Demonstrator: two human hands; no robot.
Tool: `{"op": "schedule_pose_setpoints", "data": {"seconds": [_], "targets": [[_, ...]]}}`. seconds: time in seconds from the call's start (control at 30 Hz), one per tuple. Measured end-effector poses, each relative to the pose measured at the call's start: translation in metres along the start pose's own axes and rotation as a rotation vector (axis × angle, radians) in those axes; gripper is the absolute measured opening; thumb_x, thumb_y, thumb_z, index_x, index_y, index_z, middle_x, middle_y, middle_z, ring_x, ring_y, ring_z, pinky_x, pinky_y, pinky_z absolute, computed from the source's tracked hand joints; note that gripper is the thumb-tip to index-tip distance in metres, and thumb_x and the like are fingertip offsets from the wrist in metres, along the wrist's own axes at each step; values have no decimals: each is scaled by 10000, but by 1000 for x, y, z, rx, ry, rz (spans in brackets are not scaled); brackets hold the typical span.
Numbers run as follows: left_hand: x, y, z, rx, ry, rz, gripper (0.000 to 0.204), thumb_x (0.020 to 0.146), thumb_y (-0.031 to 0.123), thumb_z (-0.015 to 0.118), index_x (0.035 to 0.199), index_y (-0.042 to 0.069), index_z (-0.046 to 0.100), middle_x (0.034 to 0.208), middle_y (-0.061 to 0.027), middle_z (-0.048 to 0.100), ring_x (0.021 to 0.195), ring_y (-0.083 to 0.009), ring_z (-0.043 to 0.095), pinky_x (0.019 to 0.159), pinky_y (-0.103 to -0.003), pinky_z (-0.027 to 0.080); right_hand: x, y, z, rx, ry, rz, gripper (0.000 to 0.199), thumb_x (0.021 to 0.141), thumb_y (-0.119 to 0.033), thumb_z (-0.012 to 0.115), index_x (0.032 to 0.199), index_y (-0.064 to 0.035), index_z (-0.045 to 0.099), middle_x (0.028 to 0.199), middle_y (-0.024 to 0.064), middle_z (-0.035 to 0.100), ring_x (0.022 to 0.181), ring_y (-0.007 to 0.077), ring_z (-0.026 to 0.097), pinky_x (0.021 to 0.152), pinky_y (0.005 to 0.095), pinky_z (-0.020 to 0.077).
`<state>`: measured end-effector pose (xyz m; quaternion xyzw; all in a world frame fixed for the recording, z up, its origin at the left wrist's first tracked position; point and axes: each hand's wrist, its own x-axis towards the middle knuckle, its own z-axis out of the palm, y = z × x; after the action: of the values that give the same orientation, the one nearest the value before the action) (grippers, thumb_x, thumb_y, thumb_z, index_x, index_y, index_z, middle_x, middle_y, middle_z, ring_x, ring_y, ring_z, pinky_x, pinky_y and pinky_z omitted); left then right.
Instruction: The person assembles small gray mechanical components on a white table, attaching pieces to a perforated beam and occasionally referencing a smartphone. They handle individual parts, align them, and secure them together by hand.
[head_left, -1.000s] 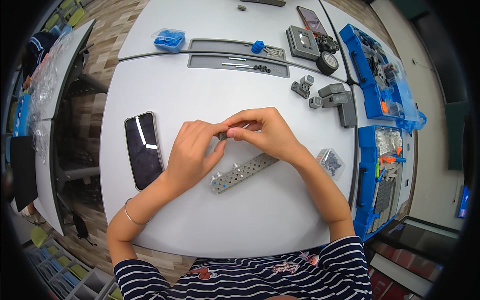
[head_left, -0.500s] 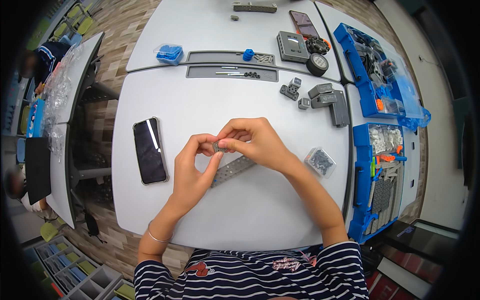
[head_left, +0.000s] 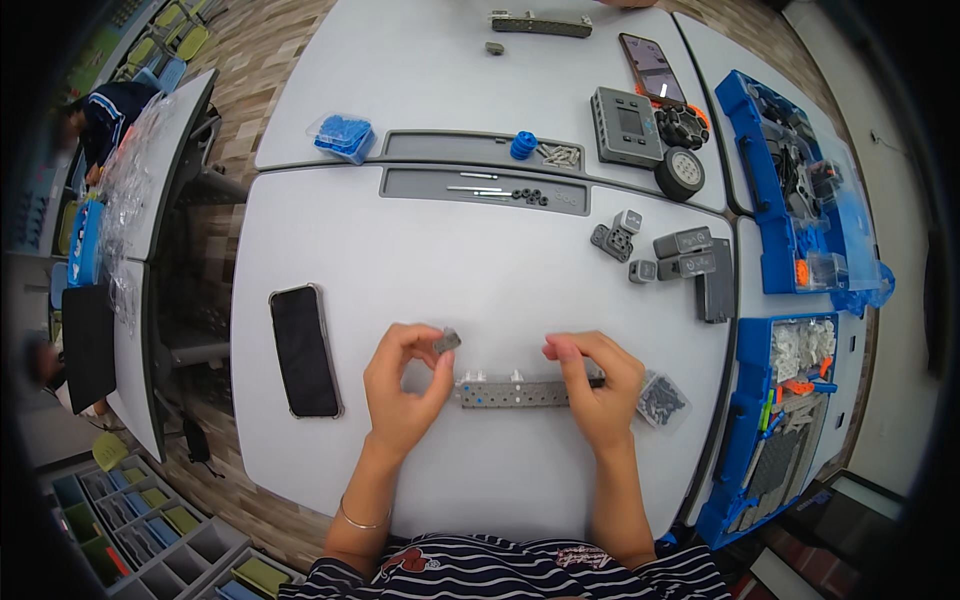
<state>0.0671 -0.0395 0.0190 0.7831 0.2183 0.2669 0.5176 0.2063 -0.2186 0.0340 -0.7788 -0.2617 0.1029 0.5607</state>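
Between the thumb and fingers of my left hand (head_left: pixel 405 385) is a small grey plastic connector block (head_left: pixel 447 341), held above the table. My right hand (head_left: pixel 600 385) is drawn into a pinch, thumb and forefinger together; anything between the tips is too small to make out. Just below and between the hands lies a grey perforated beam (head_left: pixel 515 395) with white pegs on its far edge and blue pins near its left end. My right hand covers part of its right end. Close beside that hand sits a clear box of small dark grey parts (head_left: pixel 662 400).
A phone (head_left: pixel 305 350) lies to the left. Grey motor-like blocks (head_left: pixel 690 255) stand at the right, near blue parts cases (head_left: pixel 745 430). Across the table are a grey tray (head_left: pixel 420 185), a box of blue pins (head_left: pixel 342 137), a controller (head_left: pixel 625 125) and a wheel (head_left: pixel 680 173).
My hands have moved apart, the left keeping the small grey block and the right shifting right and nearer. The view has shifted, and the beam now lies nearly straight across.
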Motion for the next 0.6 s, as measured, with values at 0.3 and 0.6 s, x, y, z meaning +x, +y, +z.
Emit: {"op": "schedule_pose_setpoints", "data": {"seconds": [0.3, 0.6], "targets": [[-12, -9, 5, 17, -16, -33, 397, 810, -102, 813, 1124, -14, 587, 995, -95, 662, 754, -121, 661, 717, -248, 539, -16, 23, -1, 353, 328, -173, 457, 1063, -355, 583, 831, 17, 710, 684, 115, 684, 597, 168, 635, 559, 264, 475], [-15, -14, 6, -43, 2, -103, 384, 808, -26, 884, 1087, -10, 620, 861, -84, 714, 687, -109, 667, 624, -231, 525, -20, 25, 2, 413, 332, 41, 512, 1099, -372, 482, 838, 27, 671, 731, 118, 648, 600, 165, 568, 577, 277, 430]]}}
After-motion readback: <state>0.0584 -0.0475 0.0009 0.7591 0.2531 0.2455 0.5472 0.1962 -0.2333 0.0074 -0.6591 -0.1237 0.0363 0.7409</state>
